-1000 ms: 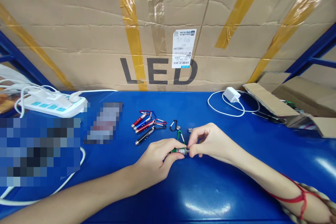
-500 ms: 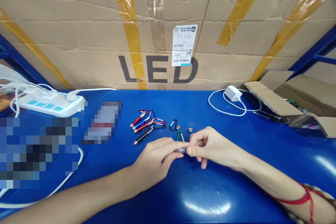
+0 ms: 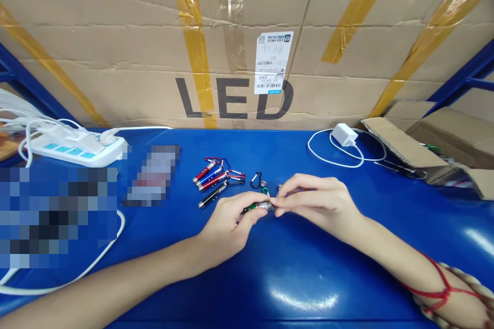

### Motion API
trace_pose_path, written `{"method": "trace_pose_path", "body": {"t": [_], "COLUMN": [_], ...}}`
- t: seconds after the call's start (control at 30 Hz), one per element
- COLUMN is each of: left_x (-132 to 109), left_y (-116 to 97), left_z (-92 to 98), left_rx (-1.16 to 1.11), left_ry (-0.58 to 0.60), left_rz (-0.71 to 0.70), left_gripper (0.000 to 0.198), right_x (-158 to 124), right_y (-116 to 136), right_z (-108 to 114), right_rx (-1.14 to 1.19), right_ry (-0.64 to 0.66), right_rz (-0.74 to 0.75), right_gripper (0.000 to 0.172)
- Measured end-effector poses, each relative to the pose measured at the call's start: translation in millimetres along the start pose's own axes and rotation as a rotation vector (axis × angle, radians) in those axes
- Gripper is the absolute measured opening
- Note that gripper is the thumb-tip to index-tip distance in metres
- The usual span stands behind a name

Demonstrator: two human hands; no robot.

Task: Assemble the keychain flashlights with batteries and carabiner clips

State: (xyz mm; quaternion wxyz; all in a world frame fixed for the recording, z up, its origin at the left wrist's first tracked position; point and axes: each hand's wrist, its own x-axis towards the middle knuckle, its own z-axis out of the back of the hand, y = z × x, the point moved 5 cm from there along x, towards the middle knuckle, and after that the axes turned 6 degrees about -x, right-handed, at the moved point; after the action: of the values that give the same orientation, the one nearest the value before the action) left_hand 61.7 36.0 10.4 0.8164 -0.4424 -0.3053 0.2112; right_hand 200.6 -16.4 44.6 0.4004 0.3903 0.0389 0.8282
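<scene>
My left hand (image 3: 227, 221) is closed around a small green keychain flashlight (image 3: 252, 207), its silver end pointing right. At that silver end the thumb and fingers of my right hand (image 3: 314, 196) are pinched; whether a tiny part sits between them is hidden. Just behind the fingers lies a green carabiner (image 3: 265, 191), partly covered. A black carabiner (image 3: 256, 180) and a small round metal piece (image 3: 263, 183) rest farther back. Another small metal piece (image 3: 279, 187) is mostly behind my right hand. To the left lie a black flashlight (image 3: 213, 195), two red ones and a blue flashlight (image 3: 209, 177), with carabiners attached.
On the blue table (image 3: 247, 277), a white power strip (image 3: 77, 151) with plugs and a blurred dark object (image 3: 152, 175) are at left. A white charger (image 3: 345, 134) with cable lies back right, beside an open cardboard box (image 3: 443, 133). A large carton (image 3: 135, 51) stands behind.
My right hand has turned, its back now facing up and fingers extended to the flashlight's end. More of the green flashlight shows in my left hand. The view has shifted slightly.
</scene>
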Motion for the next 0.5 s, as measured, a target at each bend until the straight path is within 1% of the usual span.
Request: {"method": "trace_pose_path", "body": {"t": [0.13,0.2,0.27,0.4,0.5], "left_x": [-1,-3,-5,-7,-8], "left_y": [-3,-2,1,5,5], "left_z": [-5.4,-7.9,-9.4,-8.9,-6.4], "left_rx": [0.001,0.003,0.008,0.008,0.000], "left_ry": [0.144,0.198,0.223,0.193,0.109], "left_rz": [-0.023,-0.017,-0.003,-0.002,-0.064], "left_gripper": [0.020,0.018,0.015,0.012,0.010], "right_x": [0,1,1,2,1], "right_y": [3,3,3,0,-5], "right_z": [-1,-3,-5,-9,-14], "right_rx": [-0.024,0.014,0.068,0.128,0.169], "right_ry": [0.022,0.020,0.015,0.002,-0.023], "right_rz": [0.016,-0.010,-0.059,-0.192,-0.372], "right_gripper": [0.006,0.006,0.007,0.010,0.017]}}
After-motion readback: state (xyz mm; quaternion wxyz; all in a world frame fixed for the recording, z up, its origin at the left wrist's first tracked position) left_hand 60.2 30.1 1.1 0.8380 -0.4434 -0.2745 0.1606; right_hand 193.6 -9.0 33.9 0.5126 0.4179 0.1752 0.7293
